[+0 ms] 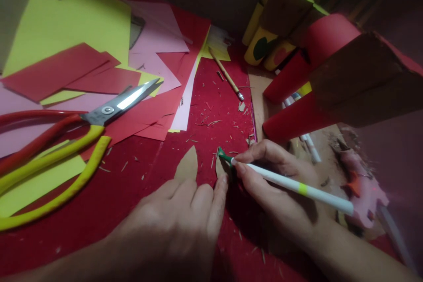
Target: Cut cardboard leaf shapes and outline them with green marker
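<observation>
In the head view, my right hand (280,176) is closed around a white marker (280,180) with a yellow-green band. Its green tip touches a small leaf-shaped cardboard piece (219,168), whose upper end shows green colour. My left hand (185,211) is closed, fingers bent and pressed together; its index finger holds the lower end of that piece down on the red surface. Another pointed cardboard leaf (188,163), plain brown, pokes out from under the same hand's other fingers, which hide its base.
Large scissors (105,110) with red and yellow handles lie open at left on coloured paper sheets (99,13). A pencil (226,72) rests beyond my hands among scraps. Red paper tubes with cardboard (363,79) stand at right, near a pink cutout (366,185).
</observation>
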A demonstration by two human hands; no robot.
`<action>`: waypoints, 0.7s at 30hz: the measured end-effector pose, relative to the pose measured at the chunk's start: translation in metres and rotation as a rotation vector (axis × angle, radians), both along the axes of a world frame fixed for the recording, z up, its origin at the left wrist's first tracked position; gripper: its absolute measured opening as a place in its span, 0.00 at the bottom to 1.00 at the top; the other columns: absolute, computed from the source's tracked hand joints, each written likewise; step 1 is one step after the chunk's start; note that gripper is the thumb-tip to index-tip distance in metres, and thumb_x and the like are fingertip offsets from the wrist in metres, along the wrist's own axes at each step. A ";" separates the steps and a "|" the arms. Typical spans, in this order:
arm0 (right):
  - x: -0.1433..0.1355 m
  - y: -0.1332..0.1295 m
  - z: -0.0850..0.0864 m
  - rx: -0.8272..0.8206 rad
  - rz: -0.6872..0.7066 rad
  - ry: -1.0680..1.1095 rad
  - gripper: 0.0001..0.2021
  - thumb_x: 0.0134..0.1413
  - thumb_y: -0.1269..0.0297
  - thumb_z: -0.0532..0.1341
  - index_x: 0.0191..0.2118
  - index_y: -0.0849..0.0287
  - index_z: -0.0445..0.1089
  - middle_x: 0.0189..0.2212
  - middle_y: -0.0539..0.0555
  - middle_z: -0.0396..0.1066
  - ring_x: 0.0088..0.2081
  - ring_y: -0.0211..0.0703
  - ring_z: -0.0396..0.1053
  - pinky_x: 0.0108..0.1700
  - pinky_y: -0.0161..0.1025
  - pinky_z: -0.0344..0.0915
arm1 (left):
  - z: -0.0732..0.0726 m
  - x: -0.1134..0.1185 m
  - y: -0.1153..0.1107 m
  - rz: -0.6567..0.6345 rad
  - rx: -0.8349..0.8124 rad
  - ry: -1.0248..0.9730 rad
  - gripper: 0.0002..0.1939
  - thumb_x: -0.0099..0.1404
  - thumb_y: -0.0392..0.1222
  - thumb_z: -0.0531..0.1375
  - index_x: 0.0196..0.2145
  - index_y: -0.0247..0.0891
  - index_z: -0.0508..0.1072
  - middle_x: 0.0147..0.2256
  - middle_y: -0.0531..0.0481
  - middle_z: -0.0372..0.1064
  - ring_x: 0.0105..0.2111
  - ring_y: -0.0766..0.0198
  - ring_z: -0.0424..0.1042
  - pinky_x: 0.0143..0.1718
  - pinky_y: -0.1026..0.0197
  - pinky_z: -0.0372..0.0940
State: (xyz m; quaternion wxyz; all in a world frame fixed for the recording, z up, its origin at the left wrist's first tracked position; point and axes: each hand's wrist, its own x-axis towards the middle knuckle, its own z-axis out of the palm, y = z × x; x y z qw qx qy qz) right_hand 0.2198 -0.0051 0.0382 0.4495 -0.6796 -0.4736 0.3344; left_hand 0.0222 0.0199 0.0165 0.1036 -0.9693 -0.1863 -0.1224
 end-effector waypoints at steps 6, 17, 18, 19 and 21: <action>-0.001 -0.002 -0.008 0.032 -0.046 0.027 0.05 0.55 0.65 0.71 0.29 0.53 0.77 0.20 0.48 0.76 0.21 0.37 0.70 0.21 0.29 0.64 | -0.004 0.001 -0.002 0.037 -0.019 -0.062 0.24 0.73 0.25 0.54 0.63 0.22 0.77 0.31 0.47 0.78 0.35 0.48 0.81 0.46 0.47 0.78; -0.002 0.001 0.001 -0.003 -0.005 -0.025 0.06 0.52 0.67 0.69 0.27 0.53 0.74 0.19 0.47 0.74 0.20 0.38 0.70 0.22 0.30 0.65 | 0.002 0.001 0.000 0.048 -0.016 -0.045 0.20 0.75 0.30 0.58 0.61 0.28 0.80 0.31 0.49 0.79 0.31 0.54 0.79 0.42 0.51 0.78; -0.001 0.000 -0.001 0.018 0.000 -0.023 0.05 0.52 0.67 0.69 0.27 0.53 0.75 0.19 0.47 0.75 0.20 0.37 0.70 0.21 0.30 0.64 | 0.002 0.002 0.000 0.051 -0.009 -0.030 0.21 0.75 0.29 0.58 0.61 0.28 0.80 0.32 0.49 0.79 0.31 0.53 0.80 0.41 0.51 0.78; 0.000 -0.001 -0.002 0.033 0.009 -0.018 0.05 0.53 0.67 0.68 0.27 0.53 0.75 0.19 0.47 0.75 0.20 0.37 0.70 0.22 0.30 0.64 | 0.002 0.002 0.000 0.049 0.002 -0.011 0.20 0.75 0.29 0.58 0.61 0.29 0.80 0.32 0.49 0.80 0.31 0.53 0.80 0.40 0.51 0.77; 0.001 -0.002 -0.004 0.040 0.017 -0.009 0.05 0.53 0.68 0.68 0.28 0.53 0.75 0.20 0.47 0.77 0.21 0.37 0.71 0.22 0.30 0.65 | 0.003 0.002 -0.001 0.041 0.024 0.021 0.20 0.76 0.30 0.57 0.60 0.30 0.80 0.32 0.50 0.80 0.32 0.53 0.81 0.40 0.50 0.77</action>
